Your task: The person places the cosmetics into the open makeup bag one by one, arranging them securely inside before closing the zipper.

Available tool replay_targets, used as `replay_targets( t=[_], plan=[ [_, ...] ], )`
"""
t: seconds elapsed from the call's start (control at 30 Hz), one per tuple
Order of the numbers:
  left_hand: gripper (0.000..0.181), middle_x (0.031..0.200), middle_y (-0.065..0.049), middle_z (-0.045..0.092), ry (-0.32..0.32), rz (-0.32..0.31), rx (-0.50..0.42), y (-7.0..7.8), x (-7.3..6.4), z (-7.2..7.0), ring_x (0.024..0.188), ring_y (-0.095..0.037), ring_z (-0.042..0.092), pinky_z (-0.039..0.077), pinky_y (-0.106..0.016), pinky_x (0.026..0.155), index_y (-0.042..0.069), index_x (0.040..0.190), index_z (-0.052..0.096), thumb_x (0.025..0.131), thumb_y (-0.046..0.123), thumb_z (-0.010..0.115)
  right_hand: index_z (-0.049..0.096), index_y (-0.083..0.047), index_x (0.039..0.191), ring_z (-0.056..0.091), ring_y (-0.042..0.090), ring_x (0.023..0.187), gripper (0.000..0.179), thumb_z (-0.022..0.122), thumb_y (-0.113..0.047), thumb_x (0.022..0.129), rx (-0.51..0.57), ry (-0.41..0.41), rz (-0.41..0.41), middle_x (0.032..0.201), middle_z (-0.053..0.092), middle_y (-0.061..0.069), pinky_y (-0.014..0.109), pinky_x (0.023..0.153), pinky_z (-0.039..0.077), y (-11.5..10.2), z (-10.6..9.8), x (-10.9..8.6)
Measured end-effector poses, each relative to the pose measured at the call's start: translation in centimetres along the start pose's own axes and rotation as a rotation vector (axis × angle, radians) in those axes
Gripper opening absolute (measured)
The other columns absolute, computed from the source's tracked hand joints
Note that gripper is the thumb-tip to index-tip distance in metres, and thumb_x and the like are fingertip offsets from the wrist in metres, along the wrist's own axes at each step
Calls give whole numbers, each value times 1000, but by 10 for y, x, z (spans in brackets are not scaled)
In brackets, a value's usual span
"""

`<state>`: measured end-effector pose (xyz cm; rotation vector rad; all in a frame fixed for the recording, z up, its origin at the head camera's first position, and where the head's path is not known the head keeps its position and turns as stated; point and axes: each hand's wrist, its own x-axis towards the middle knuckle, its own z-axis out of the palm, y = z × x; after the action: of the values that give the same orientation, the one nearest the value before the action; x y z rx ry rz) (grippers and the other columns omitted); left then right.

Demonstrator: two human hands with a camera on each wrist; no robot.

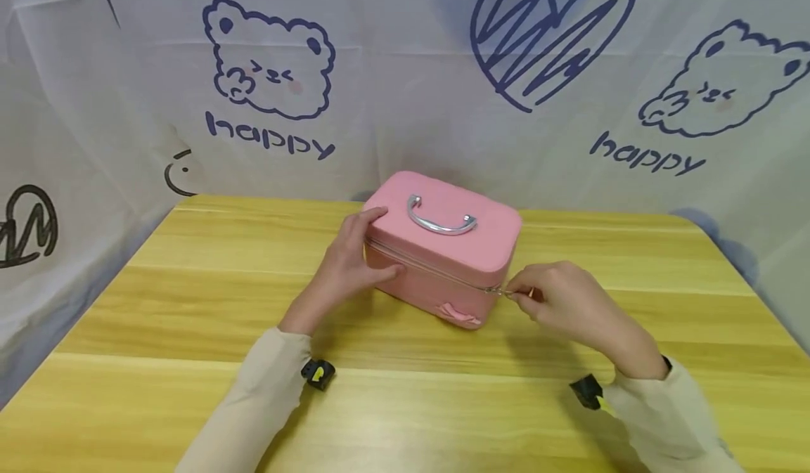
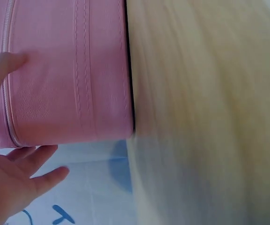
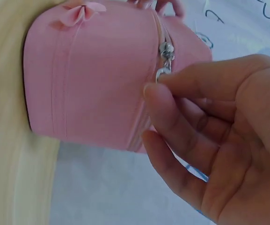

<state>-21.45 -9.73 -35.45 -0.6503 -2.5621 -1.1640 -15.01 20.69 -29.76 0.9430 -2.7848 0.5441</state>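
The pink case (image 1: 443,248) stands between both hands on the bench (image 1: 190,318). The left hand (image 1: 351,262) holds its left end, thumb on the front, fingers over the lid. The right hand (image 1: 563,297) pinches the zipper pull (image 1: 504,292) at the case's right front corner. Bare wood lies around the case, well inside the bench edges; a printed cloth (image 1: 405,72) hangs behind.

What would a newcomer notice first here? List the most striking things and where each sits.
A pink case with a silver handle on top stands mid-table on the yellow wooden table. The left hand grips its left end, while the right hand pinches the zipper pull at its right corner. Behind hangs a white cloth with blue bears, a heart and "happy".
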Motion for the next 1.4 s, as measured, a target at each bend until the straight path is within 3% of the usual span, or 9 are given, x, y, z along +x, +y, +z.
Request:
replay_targets(
  t=[0.17,0.27,0.5,0.7,0.83,0.9,1.0,1.23,1.4],
  plan=[
    [76,117,-22,45,33,51,155,7,0,1,95,-37,55,49,-48,81,14,136,42,74,26,84,74,-4,86,60,12,64,10,68,1,81,-100,56,65,77,69,1,33,57,50,12,-4,-3],
    [72,119,-22,42,44,75,116,7,0,1,100,-37,52,48,-49,85,15,132,44,74,22,85,74,-3,87,61,14,64,9,68,1,82,-110,59,92,78,69,3,35,57,51,19,-5,-4],
    [55,155,-20,2,-11,44,-252,-3,2,-9,144,-33,6,22,-57,109,8,120,51,75,6,81,74,-4,90,60,12,66,10,66,0,84,-33,14,105,80,69,1,33,58,50,27,0,1],
    [40,161,-5,2,-155,-11,-561,-7,3,-20,146,-21,5,14,-43,115,-2,115,56,79,-3,73,73,-2,94,58,9,62,11,65,-1,86,-4,-11,159,77,68,0,33,58,48,34,-2,-1],
    [79,161,-1,4,-205,-40,-699,-10,6,-18,145,-13,6,12,-35,115,2,144,37,74,-9,73,72,0,95,57,6,58,11,64,-1,87,22,-13,162,75,67,-1,33,57,48,37,-5,-4],
    [108,161,0,-2,-227,-57,-693,-14,9,-15,145,-11,4,11,-34,115,12,155,11,71,-7,76,72,0,94,57,6,58,11,65,-1,87,30,-15,155,75,67,-1,32,57,49,37,-4,-3],
    [132,160,3,-11,-272,-90,-622,-20,14,-12,145,-11,1,10,-35,115,25,153,-17,69,0,82,73,-1,94,56,7,60,10,66,-1,86,31,-26,154,75,67,-1,32,58,49,37,-2,-1],
    [126,160,0,4,-297,-96,-566,-25,21,-12,142,-26,20,24,-46,112,32,155,-1,67,0,83,73,-1,93,58,11,67,9,67,-1,86,42,-48,165,78,67,-1,35,62,50,36,-3,0],
    [111,156,-6,16,-283,-87,-597,-26,23,-10,138,-29,28,28,-50,109,24,151,16,66,-4,83,72,-2,92,57,10,67,8,67,-2,86,55,-77,175,77,66,-4,34,62,50,35,-4,0]
  ],
)
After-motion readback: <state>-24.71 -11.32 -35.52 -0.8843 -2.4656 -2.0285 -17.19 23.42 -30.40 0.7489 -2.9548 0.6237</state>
